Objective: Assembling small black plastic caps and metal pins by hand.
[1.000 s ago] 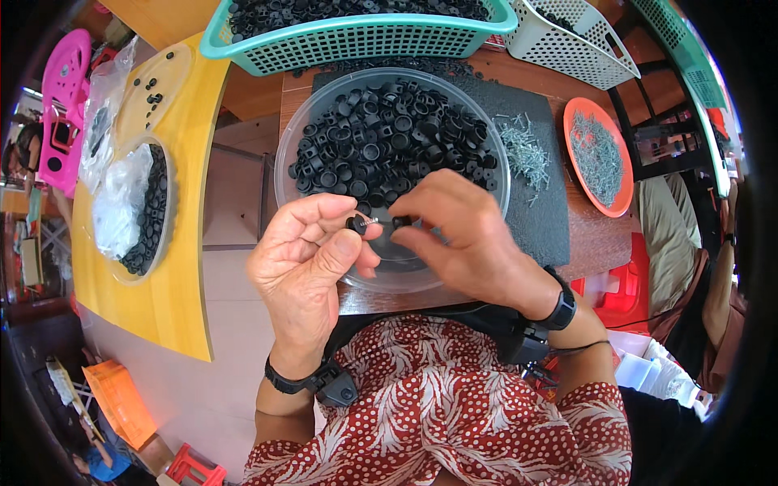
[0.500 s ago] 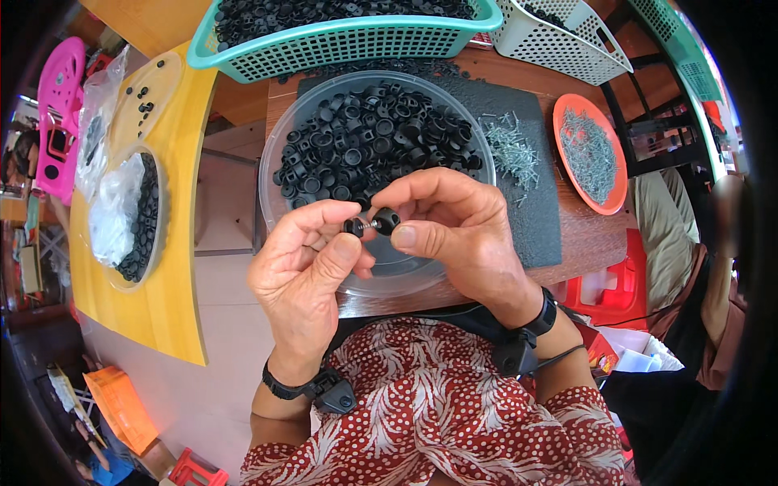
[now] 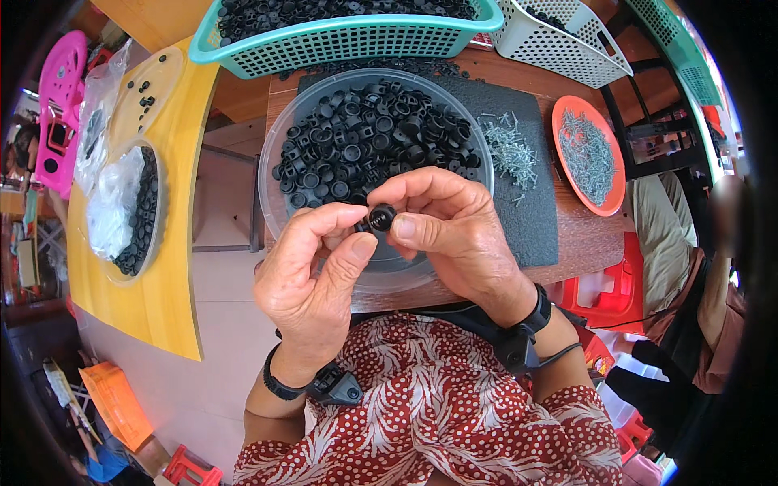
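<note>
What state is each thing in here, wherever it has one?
Left hand: closed on black part
Right hand: pinching black part
Round clear tub: uncovered, partly filled
Teal basket: open-topped, holding black pieces
Orange plate: holding thin metal pieces
Clear plastic bag: crumpled

What looks like a small workshop, clear tub [image 3: 389, 279] of black plastic parts [image 3: 365, 130], teal basket [image 3: 348, 58] heaped with more, orange plate [image 3: 604, 206] of metal bits [image 3: 587, 154], brown worktable [image 3: 590, 253], yellow table [image 3: 174, 300] alongside

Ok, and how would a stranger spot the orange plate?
On the brown table, find the clear round tub. Go right, past the dark mat, to the orange plate: it holds silvery metal pieces, while the neighbouring silvery pile lies loose.
</note>
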Available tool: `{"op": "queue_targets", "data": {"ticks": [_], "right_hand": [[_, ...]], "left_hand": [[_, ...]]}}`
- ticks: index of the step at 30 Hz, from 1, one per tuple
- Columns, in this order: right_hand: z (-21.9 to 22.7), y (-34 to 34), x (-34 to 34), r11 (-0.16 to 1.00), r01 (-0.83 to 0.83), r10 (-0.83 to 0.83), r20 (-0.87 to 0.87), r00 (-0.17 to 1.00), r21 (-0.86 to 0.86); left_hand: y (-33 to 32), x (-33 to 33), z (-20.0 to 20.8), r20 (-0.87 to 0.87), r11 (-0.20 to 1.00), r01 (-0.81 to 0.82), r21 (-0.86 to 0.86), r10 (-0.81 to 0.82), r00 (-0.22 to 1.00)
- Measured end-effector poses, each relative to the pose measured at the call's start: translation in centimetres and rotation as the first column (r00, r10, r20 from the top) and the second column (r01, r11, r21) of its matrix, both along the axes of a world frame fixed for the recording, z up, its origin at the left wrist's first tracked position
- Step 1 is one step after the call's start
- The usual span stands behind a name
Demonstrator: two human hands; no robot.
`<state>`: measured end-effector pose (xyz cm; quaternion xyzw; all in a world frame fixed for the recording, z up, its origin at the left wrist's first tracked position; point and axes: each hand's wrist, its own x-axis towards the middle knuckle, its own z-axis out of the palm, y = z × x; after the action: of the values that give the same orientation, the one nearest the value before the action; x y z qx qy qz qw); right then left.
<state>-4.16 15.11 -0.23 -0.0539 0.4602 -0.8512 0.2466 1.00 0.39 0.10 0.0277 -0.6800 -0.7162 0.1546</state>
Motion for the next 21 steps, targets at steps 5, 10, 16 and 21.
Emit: {"op": "queue_targets", "data": {"ticks": [5,10,16,21], "right_hand": [[-0.16,-0.01,0.09,1.000,0.010,-0.009,-0.021,1.000,0.023],[-0.25,-0.23,0.06,0.999,0.025,-0.024,-0.012,1.000,0.028],[-0.54,-0.38,0.06,0.996,0.053,-0.050,-0.046,0.998,0.066],[-0.77,-0.49,0.00,0.995,0.071,-0.072,0.015,0.997,0.077]], "left_hand": [[0.14,-0.16,-0.04,-0.072,0.988,-0.061,-0.144,0.051,0.996],[0.04,-0.60,-0.29,-0.195,0.959,-0.097,-0.266,0.045,0.980],[-0.17,-0.74,0.24,-0.219,0.911,-0.099,-0.401,0.010,0.976],[-0.43,-0.76,0.28,-0.240,0.877,-0.104,-0.469,-0.013,0.971]]}}
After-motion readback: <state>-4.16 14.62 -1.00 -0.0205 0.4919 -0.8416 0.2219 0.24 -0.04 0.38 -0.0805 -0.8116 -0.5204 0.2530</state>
